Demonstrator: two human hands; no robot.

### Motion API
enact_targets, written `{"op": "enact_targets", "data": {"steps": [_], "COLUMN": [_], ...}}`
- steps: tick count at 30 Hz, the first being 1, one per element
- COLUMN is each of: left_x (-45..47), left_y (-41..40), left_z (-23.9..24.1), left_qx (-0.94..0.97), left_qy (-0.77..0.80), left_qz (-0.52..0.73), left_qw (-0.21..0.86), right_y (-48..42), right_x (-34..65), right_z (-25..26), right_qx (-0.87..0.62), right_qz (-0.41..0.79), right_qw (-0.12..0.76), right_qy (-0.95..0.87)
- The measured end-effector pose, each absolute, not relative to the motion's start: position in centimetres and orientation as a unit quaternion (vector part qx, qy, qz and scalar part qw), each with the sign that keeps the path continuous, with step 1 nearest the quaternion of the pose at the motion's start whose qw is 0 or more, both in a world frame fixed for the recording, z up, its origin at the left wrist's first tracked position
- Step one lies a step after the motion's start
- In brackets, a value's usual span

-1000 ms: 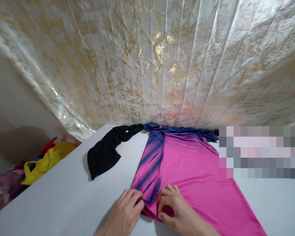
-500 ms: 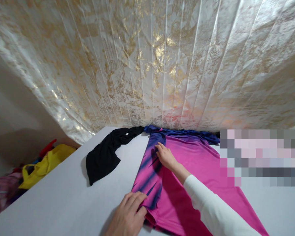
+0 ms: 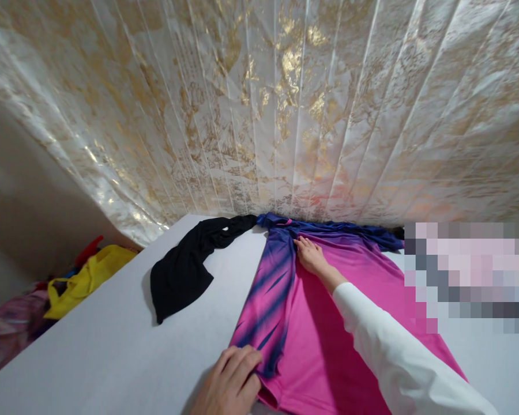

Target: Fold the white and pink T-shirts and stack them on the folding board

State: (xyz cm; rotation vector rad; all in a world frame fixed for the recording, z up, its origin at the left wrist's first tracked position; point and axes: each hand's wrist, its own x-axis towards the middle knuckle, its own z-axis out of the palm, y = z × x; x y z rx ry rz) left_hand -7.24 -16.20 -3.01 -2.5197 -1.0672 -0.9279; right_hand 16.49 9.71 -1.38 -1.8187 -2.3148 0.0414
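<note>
A pink garment [image 3: 350, 334] with a dark blue and purple patterned strip [image 3: 268, 288] along its left side lies spread on the white table. My left hand [image 3: 231, 380] is closed on its lower left corner, fingers curled over the fabric and thumb beneath them. Near the far end of the strip, my right hand [image 3: 311, 255] rests on the cloth with its fingers stretched out, along the line where blue meets pink. Bunched dark blue fabric [image 3: 341, 229] runs across the garment's far end.
A black garment [image 3: 179, 274] lies crumpled to the left on the white table [image 3: 112, 351]. Beyond the left edge are a yellow cloth bag [image 3: 86, 282] and pinkish fabric [image 3: 12, 323]. A shiny gold-patterned sheet [image 3: 242, 115] hangs behind. A blurred patch covers the right.
My right hand has slid right and slightly away across the cloth, off the patterned strip, which now lies flatter. My left hand keeps its hold on the corner. The view has shifted slightly.
</note>
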Motion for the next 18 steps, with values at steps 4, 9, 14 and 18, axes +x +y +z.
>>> {"op": "enact_targets", "data": {"steps": [4,9,14,18], "left_x": [-7.3,-7.3,-7.4,-7.4], "left_y": [-16.6,-16.8,-16.6,-16.4], "left_z": [-1.4,-0.6,-1.8,-2.3], "left_qx": [-0.871,-0.882,-0.87,-0.861], "left_qy": [-0.388,-0.38,-0.369,-0.381], "left_qz": [-0.281,-0.26,-0.308,-0.321], "left_qw": [0.107,0.1,0.105,0.107], "right_y": [9.1,5.9,5.4,7.6], "right_x": [15.2,11.7,10.3,11.5], "right_z": [0.1,0.6,0.3,0.3], "right_qx": [-0.596,-0.524,-0.564,-0.608], "right_qz": [-0.007,0.0,-0.016,-0.044], "right_qw": [0.099,0.1,0.106,0.11], "right_qy": [-0.797,-0.846,-0.819,-0.785]}}
